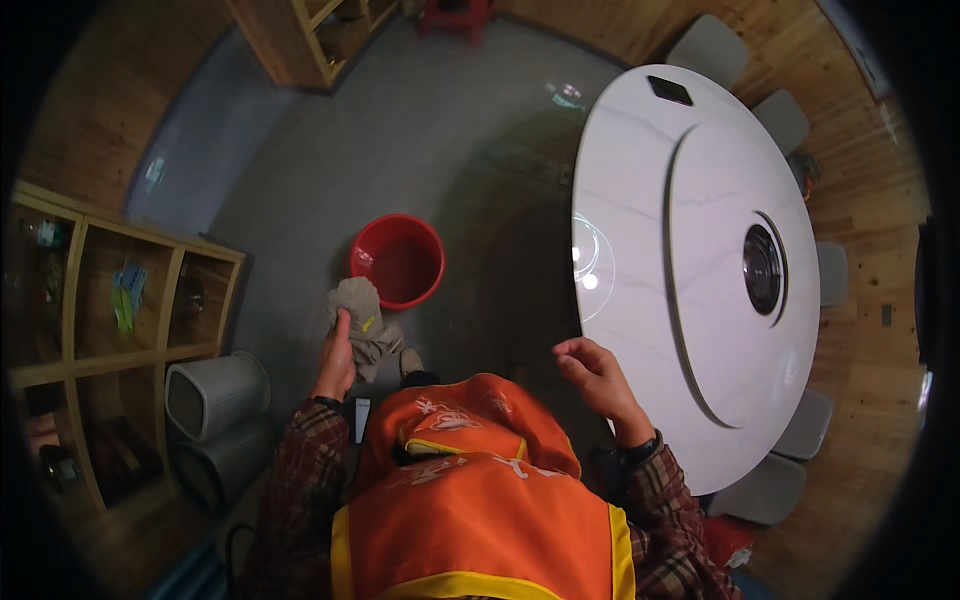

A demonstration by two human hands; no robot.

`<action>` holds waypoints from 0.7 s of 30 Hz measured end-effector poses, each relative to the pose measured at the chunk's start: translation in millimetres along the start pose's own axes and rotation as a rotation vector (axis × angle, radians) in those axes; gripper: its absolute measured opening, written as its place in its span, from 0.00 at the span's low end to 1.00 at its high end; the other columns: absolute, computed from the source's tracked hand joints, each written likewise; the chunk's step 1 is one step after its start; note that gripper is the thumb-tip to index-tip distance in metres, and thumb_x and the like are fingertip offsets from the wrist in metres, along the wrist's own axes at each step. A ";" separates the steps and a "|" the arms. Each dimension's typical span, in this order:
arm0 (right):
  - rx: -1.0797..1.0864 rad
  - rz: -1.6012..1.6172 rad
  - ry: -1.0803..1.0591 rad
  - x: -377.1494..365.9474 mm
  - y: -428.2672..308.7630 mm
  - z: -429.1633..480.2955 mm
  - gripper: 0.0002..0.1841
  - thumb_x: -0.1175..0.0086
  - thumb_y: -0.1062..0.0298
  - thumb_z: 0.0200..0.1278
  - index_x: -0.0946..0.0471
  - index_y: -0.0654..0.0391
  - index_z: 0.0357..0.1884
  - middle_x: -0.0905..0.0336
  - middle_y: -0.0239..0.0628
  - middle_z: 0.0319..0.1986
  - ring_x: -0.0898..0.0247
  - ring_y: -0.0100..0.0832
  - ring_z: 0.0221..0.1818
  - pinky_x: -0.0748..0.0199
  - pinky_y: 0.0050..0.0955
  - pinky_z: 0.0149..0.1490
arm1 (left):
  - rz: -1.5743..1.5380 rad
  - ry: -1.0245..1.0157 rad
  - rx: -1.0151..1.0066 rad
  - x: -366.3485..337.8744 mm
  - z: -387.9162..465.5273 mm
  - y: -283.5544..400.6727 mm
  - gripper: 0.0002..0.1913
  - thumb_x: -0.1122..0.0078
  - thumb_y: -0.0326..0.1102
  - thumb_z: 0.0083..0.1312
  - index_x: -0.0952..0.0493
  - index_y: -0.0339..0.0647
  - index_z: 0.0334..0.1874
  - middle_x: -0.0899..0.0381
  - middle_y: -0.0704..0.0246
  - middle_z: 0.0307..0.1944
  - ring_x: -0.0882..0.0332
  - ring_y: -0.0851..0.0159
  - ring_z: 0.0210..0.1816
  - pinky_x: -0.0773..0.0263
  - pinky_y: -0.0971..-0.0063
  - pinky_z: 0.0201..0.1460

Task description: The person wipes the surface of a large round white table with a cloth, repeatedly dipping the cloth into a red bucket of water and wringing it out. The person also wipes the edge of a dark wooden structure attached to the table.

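Observation:
My left hand [337, 364] grips a grey-beige cloth [358, 307] with a small yellow-green mark on it. The cloth hangs in loose folds at the near left rim of a red plastic basin [405, 259], which stands on the floor. Shadow hides what the basin holds, if anything. Over by the near left edge of a round white marble-look table [626, 180], my right hand [596, 375] is raised with loosely bent fingers and nothing in it.
A dark phone-like slab [670, 90] lies on the table, beside the raised turntable [705, 225]. Grey chairs [780, 120] ring its far side. To my left are a wooden cubby shelf [172, 300] and two grey bins [217, 394]. A red stool [456, 15] stands far ahead.

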State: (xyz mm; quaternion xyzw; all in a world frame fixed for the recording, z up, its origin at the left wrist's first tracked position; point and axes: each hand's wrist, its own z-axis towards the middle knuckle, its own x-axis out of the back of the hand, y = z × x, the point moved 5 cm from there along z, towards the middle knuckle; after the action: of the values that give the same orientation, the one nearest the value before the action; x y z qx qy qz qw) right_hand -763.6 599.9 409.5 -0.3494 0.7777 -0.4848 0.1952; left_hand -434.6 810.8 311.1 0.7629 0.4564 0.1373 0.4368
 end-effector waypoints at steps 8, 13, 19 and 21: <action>-0.018 -0.220 -0.304 -173.3 -28.2 120.9 0.09 0.47 0.69 0.65 0.24 0.59 0.46 0.24 0.29 0.32 0.31 0.19 0.36 0.31 0.22 0.43 | -0.006 -0.030 0.026 88.8 96.4 33.7 0.34 0.57 0.52 0.73 0.48 0.35 0.72 0.47 0.66 0.72 0.49 0.65 0.70 0.53 0.73 0.71; -0.029 -0.229 -0.399 -262.8 -38.8 238.4 0.10 0.47 0.67 0.65 0.24 0.59 0.45 0.23 0.30 0.32 0.30 0.21 0.36 0.30 0.24 0.44 | 0.419 0.133 0.077 141.5 178.0 79.7 0.32 0.58 0.52 0.73 0.47 0.43 0.73 0.49 0.64 0.72 0.50 0.62 0.71 0.52 0.68 0.71; -0.284 0.022 -0.380 -359.1 -50.6 480.8 0.09 0.49 0.65 0.66 0.25 0.57 0.44 0.28 0.26 0.31 0.34 0.18 0.32 0.32 0.19 0.40 | 0.417 0.236 -0.004 168.8 369.5 172.8 0.24 0.55 0.44 0.72 0.38 0.37 0.65 0.26 0.58 0.52 0.25 0.59 0.51 0.31 0.66 0.54; -0.391 0.058 -0.399 -378.5 -43.3 532.9 0.11 0.48 0.64 0.66 0.27 0.57 0.47 0.28 0.25 0.31 0.34 0.19 0.31 0.32 0.19 0.39 | 0.444 0.197 0.117 186.1 419.3 179.9 0.24 0.55 0.44 0.72 0.38 0.37 0.65 0.26 0.59 0.50 0.24 0.60 0.48 0.29 0.66 0.52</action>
State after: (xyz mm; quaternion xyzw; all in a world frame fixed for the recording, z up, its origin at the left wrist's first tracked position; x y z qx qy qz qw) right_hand -148.7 535.7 193.0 -0.4463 0.8124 -0.2414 0.2873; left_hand 25.7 699.6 174.9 0.8514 0.3254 0.2768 0.3043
